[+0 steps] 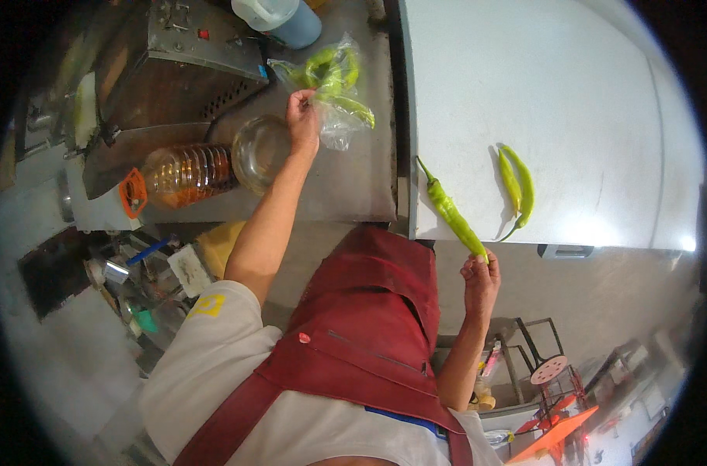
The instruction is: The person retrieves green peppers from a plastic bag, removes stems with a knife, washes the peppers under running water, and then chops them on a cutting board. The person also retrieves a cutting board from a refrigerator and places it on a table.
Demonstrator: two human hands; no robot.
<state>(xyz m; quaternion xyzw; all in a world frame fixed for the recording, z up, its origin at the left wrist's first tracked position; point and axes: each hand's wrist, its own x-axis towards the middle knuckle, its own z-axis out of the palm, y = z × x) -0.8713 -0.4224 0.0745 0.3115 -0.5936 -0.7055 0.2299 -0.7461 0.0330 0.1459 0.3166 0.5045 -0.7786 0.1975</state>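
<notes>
My left hand [304,119] grips a clear plastic bag [337,125] of long green peppers [330,67] on the grey worktop. In my right hand [480,276] is one long green pepper [454,218], held by its tip end, with the stem pointing away over the corner of a white chest-like surface [563,87]. Two more green peppers [525,186] lie side by side on that white surface, touching each other. A round clear bowl [257,154] stands beside my left forearm, which partly hides it.
On the worktop [353,192] a large ribbed plastic bottle [184,175] with an orange handle lies near the bowl. A metal appliance [184,76] stands behind it. A jug of bluish liquid [289,23] stands at the far edge. A dark gap separates the worktop from the white surface.
</notes>
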